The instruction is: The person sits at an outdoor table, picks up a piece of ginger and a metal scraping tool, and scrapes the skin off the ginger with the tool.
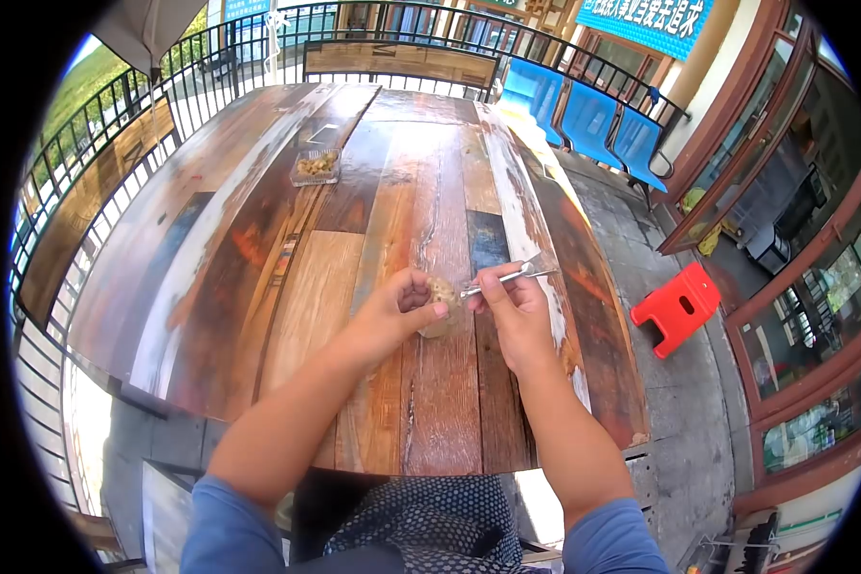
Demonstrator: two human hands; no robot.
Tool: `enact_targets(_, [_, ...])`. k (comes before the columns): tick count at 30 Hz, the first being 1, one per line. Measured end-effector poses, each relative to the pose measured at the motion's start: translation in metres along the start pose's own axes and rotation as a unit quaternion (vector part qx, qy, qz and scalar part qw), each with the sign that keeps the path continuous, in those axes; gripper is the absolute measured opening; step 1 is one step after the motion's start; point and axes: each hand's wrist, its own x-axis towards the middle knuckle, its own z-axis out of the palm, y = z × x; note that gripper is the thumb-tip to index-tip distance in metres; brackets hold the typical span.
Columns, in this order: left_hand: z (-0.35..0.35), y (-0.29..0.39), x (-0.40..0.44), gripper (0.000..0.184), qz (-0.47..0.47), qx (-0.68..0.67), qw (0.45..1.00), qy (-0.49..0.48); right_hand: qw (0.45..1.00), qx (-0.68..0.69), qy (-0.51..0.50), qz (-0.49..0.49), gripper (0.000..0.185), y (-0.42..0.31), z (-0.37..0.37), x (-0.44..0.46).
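Observation:
My left hand [392,311] is closed around a small, pale yellowish, see-through object [440,311], its fingers and thumb on the near left side. It looks like a little clear cup with bits inside, but the glare makes this hard to tell. In my right hand [518,316] a slim silver metal tool [512,279] is pinched between thumb and fingers. One end of the tool points left at the pale object; its other end shows two spread prongs. Whether the tool touches the object is unclear. Both hands are above the near part of the wooden table [297,287].
A clear plastic box [316,167] with yellowish-brown pieces stands farther back on the table. A red stool [677,308] is on the floor at the right. Blue chairs [588,124] stand beyond the table, and a black railing [230,81] runs around the back and left.

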Motion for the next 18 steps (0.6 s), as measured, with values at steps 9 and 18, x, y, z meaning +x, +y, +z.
enact_targets(9, [-0.0005, -0.0042, 0.0016, 0.035, 0.023, -0.005, 1.0, -0.002, 1.0, -0.004, -0.004, -0.015, 0.018, -0.0017, 0.0054, -0.0018])
enact_targets(18, [0.0002, -0.0025, 0.0015, 0.033, 0.016, -0.003, 1.0, 0.005, 0.999, -0.042, -0.011, -0.018, 0.018, -0.0066, 0.0048, -0.0029])
